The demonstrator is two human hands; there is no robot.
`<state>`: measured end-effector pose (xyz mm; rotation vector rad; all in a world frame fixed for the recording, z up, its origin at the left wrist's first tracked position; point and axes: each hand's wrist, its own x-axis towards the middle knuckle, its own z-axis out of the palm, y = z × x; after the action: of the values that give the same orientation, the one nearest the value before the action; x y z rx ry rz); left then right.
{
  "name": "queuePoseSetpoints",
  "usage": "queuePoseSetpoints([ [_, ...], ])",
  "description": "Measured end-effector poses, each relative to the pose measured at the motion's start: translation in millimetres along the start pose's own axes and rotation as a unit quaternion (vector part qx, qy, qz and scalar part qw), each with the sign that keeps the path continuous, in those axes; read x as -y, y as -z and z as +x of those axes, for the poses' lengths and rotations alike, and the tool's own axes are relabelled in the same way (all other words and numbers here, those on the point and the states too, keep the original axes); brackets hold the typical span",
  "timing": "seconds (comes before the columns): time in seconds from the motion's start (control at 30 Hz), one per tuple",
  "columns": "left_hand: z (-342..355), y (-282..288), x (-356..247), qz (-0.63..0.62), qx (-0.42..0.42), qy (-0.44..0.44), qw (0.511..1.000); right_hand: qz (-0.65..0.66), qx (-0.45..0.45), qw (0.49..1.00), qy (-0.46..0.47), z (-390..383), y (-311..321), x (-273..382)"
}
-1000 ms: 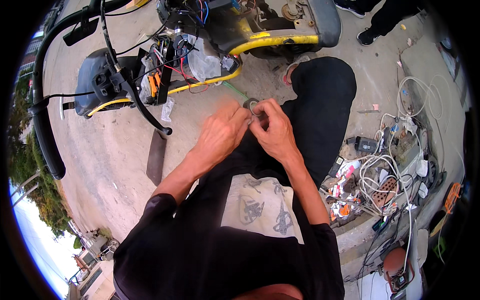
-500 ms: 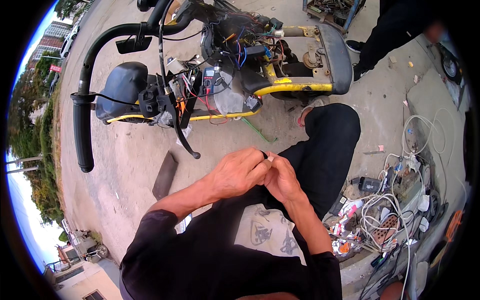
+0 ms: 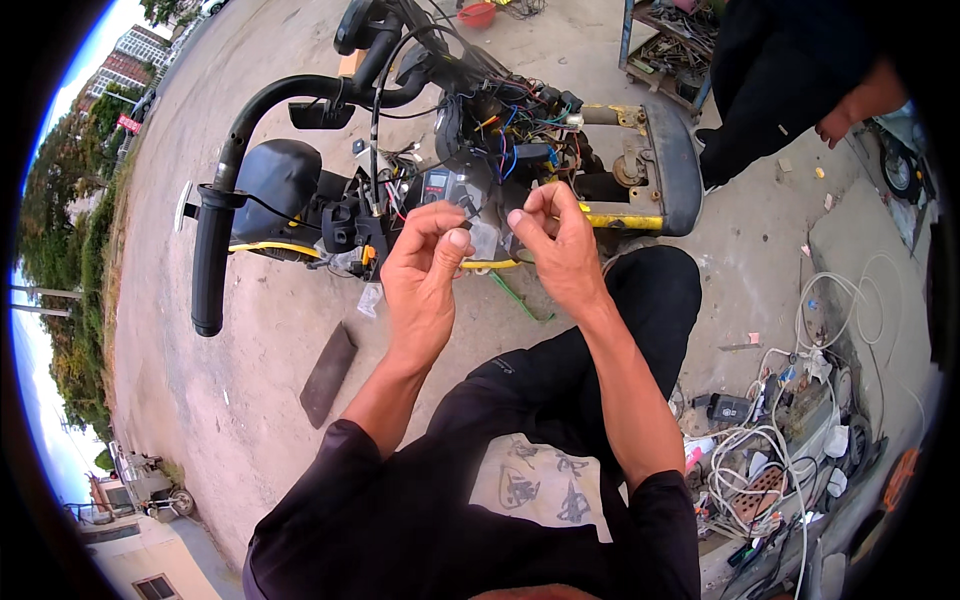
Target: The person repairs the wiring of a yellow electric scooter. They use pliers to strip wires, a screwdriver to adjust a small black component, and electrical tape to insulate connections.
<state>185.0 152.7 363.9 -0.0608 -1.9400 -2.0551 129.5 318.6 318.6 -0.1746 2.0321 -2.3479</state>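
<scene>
My left hand (image 3: 430,262) and my right hand (image 3: 565,252) are raised apart in front of a stripped electric scooter (image 3: 650,150). On both hands the fingers curl in toward the thumb. A small dark piece shows at the left fingertips, too small to name. Whatever the right fingers pinch is hidden. Just behind my left hand a multimeter (image 3: 437,183) lies on the scooter's footboard area, next to clear plastic film (image 3: 486,240). Loose coloured wires (image 3: 510,140) spill from the open body. The handlebar grip (image 3: 212,265) sticks out to the left.
A dark flat board (image 3: 328,375) and a green strip (image 3: 522,300) lie on the concrete. White cable (image 3: 775,430) tangles among scraps and a brick at right. Another person's leg (image 3: 770,110) stands beyond the scooter's rear, by a metal rack of parts (image 3: 665,50).
My hands were together at the fingertips near my lap; now they are apart, raised and farther forward over the scooter's near side. The view has shifted, and the other person's hand shows.
</scene>
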Motion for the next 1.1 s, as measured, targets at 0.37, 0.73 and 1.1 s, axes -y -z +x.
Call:
queuePoseSetpoints([
  [0.37,46,-8,37,0.011,-0.132,0.001,0.991,-0.293,-0.047,0.927,0.229,51,-46,10],
  [0.73,63,-8,25,0.037,-0.083,0.074,0.993,-0.119,-0.001,0.992,0.047,52,-25,8],
  [1.1,78,-16,30,0.051,-0.052,0.100,0.992,-0.088,0.001,0.995,0.037,57,-18,6],
])
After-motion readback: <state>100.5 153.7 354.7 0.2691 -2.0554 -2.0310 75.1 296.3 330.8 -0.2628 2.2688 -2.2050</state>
